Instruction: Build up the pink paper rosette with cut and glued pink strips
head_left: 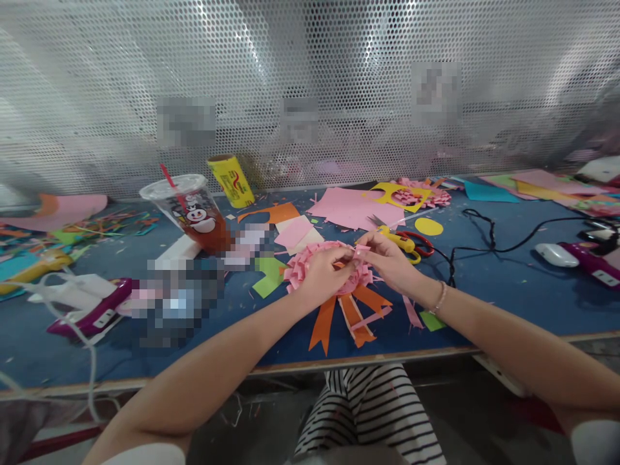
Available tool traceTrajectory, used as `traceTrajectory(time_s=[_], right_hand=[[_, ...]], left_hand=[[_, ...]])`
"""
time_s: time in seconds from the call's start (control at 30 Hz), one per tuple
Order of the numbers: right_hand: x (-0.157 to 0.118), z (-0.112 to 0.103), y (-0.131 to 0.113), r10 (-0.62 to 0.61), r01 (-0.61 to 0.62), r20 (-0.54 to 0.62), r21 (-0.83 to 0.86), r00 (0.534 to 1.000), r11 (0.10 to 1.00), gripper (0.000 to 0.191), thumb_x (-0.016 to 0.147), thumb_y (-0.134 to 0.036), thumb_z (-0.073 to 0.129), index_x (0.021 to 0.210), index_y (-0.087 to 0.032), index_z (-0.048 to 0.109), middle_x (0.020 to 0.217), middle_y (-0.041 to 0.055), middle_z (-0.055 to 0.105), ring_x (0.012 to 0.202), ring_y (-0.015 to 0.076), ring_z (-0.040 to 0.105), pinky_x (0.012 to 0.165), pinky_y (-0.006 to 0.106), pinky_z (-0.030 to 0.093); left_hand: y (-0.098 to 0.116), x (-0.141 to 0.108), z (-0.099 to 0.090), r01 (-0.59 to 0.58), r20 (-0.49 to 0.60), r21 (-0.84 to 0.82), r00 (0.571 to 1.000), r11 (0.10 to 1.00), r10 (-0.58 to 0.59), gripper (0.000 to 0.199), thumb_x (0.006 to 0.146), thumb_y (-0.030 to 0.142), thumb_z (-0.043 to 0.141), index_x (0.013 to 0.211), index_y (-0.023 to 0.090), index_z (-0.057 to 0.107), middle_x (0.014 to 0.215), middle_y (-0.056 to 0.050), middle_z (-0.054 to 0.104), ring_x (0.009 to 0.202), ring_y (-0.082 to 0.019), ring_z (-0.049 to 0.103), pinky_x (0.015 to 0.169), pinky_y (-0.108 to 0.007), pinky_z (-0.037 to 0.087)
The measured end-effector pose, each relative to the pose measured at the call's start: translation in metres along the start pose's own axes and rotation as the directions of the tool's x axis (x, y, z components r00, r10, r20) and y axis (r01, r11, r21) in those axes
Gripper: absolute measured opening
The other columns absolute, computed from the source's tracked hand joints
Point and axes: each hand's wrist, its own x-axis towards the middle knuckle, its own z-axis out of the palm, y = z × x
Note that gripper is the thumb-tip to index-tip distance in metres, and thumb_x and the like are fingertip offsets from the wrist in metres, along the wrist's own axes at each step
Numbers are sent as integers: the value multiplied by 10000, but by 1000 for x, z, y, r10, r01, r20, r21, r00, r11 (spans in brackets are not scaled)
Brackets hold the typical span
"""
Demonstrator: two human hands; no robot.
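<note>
We see both hands meet over a pink paper rosette [310, 266] that lies flat near the front edge of the blue table [508, 290], straight ahead of the person. The left hand [323, 271] rests on the rosette with its fingers curled over the ruffled pink loops, pressing on the paper. The right hand [387, 261] pinches a small pink paper strip [362, 248] between thumb and fingertips, a narrow grip, held just above the rosette's upper right edge and close to the left hand's fingertips. Orange paper ribbons [349, 313] fan out from under the rosette toward the table edge, with a thin pink strip lying across them. Just behind the right hand lie yellow-handled scissors [402, 240], and beyond them a yellow paper circle [429, 226] and sheets of pink paper [349, 208]. To the left stands a plastic cup [191, 210] with a red straw and a dark drink, near a tilted yellow tube [231, 179]. A black cable [484, 242] runs across the table to the right, toward a purple and white glue gun [581, 259]; another such tool [92, 310] lies at far left. A perforated metal screen [310, 77] backs the table.
</note>
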Motion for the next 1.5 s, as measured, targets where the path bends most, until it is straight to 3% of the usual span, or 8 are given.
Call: traceTrajectory(time_s=[0.73,0.87,0.97,1.07,1.17,1.3,1.4,1.5], right_hand=[[-1,0,0,38,-38,2,79,999,996,210,745,-344,615,781,-205,463,719,-27,487,622,91,467,594,241,410],[2,0,3,40,-39,-8,35,999,999,215,736,-330,606,825,-213,450,743,-27,476,619,90,470,580,240,410],[12,-18,4,1,1,15,-153,1000,988,274,678,-277,634,875,-207,458,792,-14,492,665,104,499,624,264,435],[22,-55,5,-138,75,-69,-567,988,820,208,689,-254,588,859,-182,492,830,29,530,757,150,528,710,322,450],[26,-93,6,-284,32,-98,-907,954,421,189,741,-296,533,868,-156,544,923,101,564,938,222,518,839,379,414],[22,-109,13,-48,-123,-124,-992,991,19,394,775,-464,497,898,-104,597,942,178,602,964,286,534,857,403,386],[21,-101,17,112,-87,-95,-994,989,-72,457,828,-505,394,912,-121,626,947,166,631,972,271,553,859,370,378],[21,-93,17,110,-83,-90,-994,990,-69,505,812,-569,386,987,-155,618,984,144,636,987,258,552,847,350,385]], left_hand=[[-4,0,0,65,2,-61,998,996,-65,112,756,216,531,750,179,637,763,-17,656,724,-138,585,687,-248,446],[-5,0,0,75,-18,-126,997,989,-78,77,744,228,553,776,175,598,787,-27,642,754,-140,592,696,-249,450],[-6,1,-2,95,-103,-229,987,969,-121,140,733,242,577,841,186,508,758,-6,594,704,-120,589,665,-240,454],[-8,5,-7,99,-181,-321,970,942,-163,215,730,256,589,847,201,418,711,31,543,629,-99,578,622,-231,452],[-12,10,-12,86,-201,-350,966,933,-164,206,732,257,586,806,193,405,678,41,528,597,-86,565,615,-227,448],[-17,14,-15,74,-209,-336,966,939,-151,164,729,239,582,788,180,439,658,32,542,591,-86,549,618,-233,445],[-20,15,-15,59,-206,-324,970,944,-132,143,738,246,577,779,176,459,650,28,546,600,-89,552,624,-236,445],[-22,15,-15,56,-188,-323,975,945,-122,136,748,265,573,771,171,477,669,19,556,617,-89,557,634,-235,449]])
